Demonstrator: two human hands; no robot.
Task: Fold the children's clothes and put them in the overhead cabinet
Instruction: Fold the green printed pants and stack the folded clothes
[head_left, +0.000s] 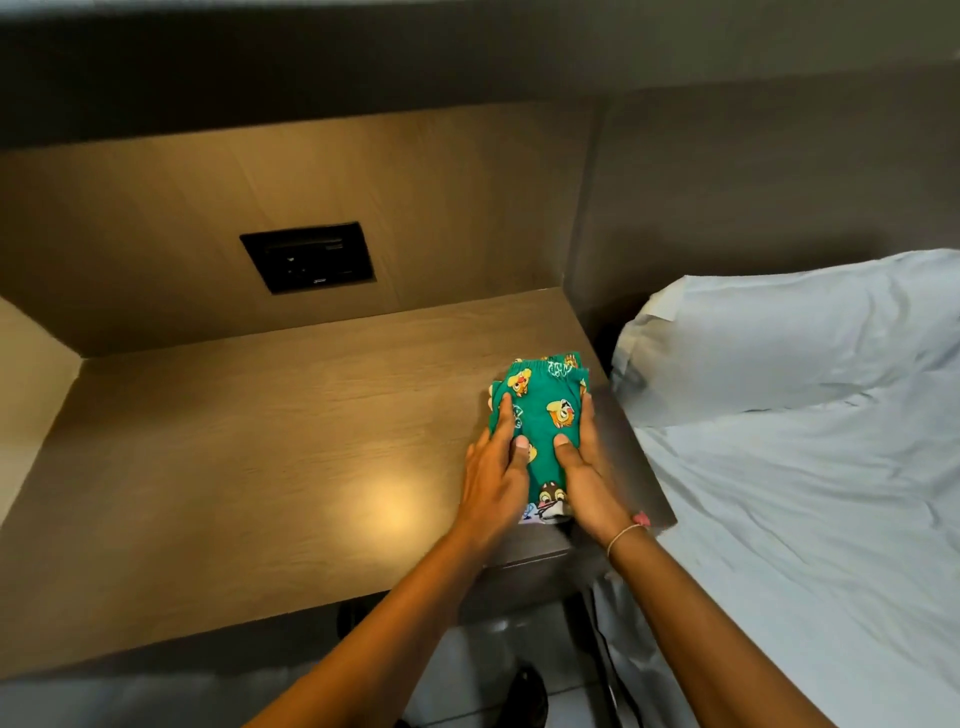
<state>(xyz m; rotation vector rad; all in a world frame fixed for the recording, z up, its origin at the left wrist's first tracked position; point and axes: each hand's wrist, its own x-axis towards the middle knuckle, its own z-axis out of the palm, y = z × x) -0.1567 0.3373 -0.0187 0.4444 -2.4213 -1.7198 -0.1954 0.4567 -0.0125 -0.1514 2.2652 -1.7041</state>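
folded green children's clothes (540, 410) sit at the right end of the wooden shelf (260, 441), beside the bed (805, 493). left hand (493, 483) lies flat on them with straight fingers, likely squaring the fold. right hand (587, 478) flanks the other side, thumb on top; can't tell if its fingers curl under.

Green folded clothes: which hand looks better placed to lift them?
Slightly the left hand: its fingers and thumb lie on the green folded clothes; the right hand mostly flanks their edge. Both together seem safest.

dim warm light | glare spot on desk (387, 506) | wide-angle edge distortion
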